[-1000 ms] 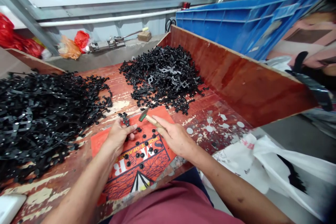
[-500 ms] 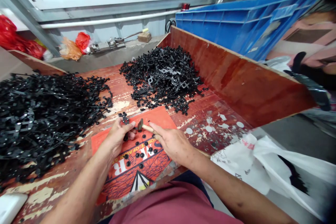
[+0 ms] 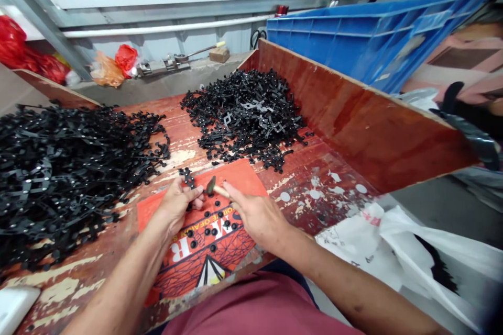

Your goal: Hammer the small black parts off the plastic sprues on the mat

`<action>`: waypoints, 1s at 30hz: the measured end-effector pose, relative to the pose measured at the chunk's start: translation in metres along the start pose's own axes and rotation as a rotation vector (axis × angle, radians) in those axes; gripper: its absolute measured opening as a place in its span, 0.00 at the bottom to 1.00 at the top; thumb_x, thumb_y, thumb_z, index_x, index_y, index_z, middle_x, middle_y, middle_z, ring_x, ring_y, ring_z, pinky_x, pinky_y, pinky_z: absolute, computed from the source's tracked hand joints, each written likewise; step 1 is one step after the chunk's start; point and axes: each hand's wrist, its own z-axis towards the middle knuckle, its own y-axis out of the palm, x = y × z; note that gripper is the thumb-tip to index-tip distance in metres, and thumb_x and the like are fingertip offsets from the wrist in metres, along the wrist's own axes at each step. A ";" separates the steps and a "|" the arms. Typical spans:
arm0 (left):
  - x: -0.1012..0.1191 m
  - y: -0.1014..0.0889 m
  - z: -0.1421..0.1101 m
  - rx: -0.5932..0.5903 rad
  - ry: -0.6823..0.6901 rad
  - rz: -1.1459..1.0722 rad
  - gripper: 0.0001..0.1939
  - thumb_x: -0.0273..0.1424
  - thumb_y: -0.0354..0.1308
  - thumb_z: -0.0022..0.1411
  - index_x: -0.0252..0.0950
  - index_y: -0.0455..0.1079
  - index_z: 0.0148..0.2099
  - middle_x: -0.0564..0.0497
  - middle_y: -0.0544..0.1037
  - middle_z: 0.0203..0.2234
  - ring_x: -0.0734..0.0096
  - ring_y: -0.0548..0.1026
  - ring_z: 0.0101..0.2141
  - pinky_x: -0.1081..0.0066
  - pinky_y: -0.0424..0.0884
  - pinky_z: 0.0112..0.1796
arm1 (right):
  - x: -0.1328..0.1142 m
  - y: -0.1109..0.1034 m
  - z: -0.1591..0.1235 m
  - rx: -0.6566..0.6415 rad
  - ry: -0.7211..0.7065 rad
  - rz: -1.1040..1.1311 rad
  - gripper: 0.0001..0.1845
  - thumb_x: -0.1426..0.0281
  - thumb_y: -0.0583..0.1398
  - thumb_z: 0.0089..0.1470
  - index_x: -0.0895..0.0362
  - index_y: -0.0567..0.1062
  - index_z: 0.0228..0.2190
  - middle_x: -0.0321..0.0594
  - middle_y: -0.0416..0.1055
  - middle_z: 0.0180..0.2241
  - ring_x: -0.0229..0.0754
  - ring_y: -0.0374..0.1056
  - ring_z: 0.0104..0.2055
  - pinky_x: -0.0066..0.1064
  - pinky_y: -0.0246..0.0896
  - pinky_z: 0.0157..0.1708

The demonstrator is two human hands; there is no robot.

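Note:
My left hand [image 3: 178,204] is closed on a black hinged linkage piece [image 3: 187,175], whose upper end sticks out past the fingers; the rest is hidden by them. My right hand [image 3: 259,217] grips the pale handle of a small hammer [image 3: 211,186]. The dark hammer head is just right of the left fingertips, above the orange printed sheet [image 3: 243,175], and seems apart from the piece. Several small round black caps [image 3: 214,232] lie scattered on the sheet between and below my hands.
A large heap of black linkages [image 3: 58,172] covers the left of the worn red table. Another heap of black parts [image 3: 243,110] lies at the back. A red board [image 3: 353,110] walls the right side, with a blue crate [image 3: 334,42] behind it. White bags [image 3: 377,241] lie at lower right.
The view has shifted very slightly. The hammer head has tilted a little in my right hand; my left hand keeps its hold on the linkage piece.

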 end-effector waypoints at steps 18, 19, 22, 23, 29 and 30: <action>-0.002 -0.002 0.003 -0.020 0.023 0.035 0.28 0.30 0.71 0.44 0.40 0.55 0.40 0.59 0.75 0.15 0.78 0.68 0.14 0.80 0.65 0.18 | 0.000 -0.004 0.007 -0.020 0.059 -0.023 0.27 0.68 0.53 0.67 0.45 0.61 0.65 0.39 0.80 0.33 0.45 0.75 0.31 0.32 0.64 0.31; -0.002 -0.002 0.002 -0.019 0.019 0.027 0.28 0.30 0.71 0.44 0.40 0.55 0.40 0.59 0.75 0.15 0.78 0.68 0.14 0.81 0.65 0.18 | 0.000 -0.007 0.009 -0.009 0.056 0.025 0.27 0.67 0.53 0.67 0.47 0.62 0.65 0.40 0.80 0.35 0.45 0.75 0.33 0.32 0.64 0.32; 0.002 -0.006 -0.003 -0.031 0.018 -0.046 0.28 0.30 0.73 0.43 0.40 0.57 0.38 0.58 0.75 0.16 0.81 0.66 0.13 0.81 0.62 0.18 | 0.000 -0.015 0.021 0.056 0.081 0.142 0.22 0.68 0.54 0.65 0.52 0.69 0.59 0.41 0.79 0.37 0.43 0.74 0.35 0.31 0.61 0.34; 0.004 -0.010 -0.006 -0.036 0.018 -0.083 0.27 0.29 0.73 0.43 0.40 0.56 0.37 0.59 0.74 0.16 0.82 0.64 0.13 0.81 0.62 0.18 | 0.000 -0.017 0.026 0.067 0.104 0.140 0.19 0.69 0.56 0.64 0.54 0.73 0.55 0.40 0.79 0.35 0.43 0.73 0.34 0.31 0.60 0.33; 0.015 -0.040 -0.031 0.015 0.060 -0.208 0.24 0.29 0.73 0.46 0.39 0.57 0.34 0.60 0.73 0.17 0.84 0.62 0.14 0.81 0.60 0.19 | -0.007 -0.002 0.051 0.000 0.052 0.109 0.06 0.71 0.61 0.58 0.54 0.79 0.36 0.37 0.77 0.31 0.42 0.72 0.33 0.29 0.59 0.32; 0.014 -0.044 -0.042 0.051 0.078 -0.197 0.22 0.31 0.72 0.48 0.39 0.59 0.35 0.59 0.73 0.17 0.84 0.62 0.13 0.81 0.59 0.19 | -0.013 0.001 0.052 -0.011 -0.002 0.123 0.07 0.72 0.61 0.58 0.54 0.80 0.38 0.38 0.78 0.32 0.42 0.72 0.35 0.29 0.61 0.33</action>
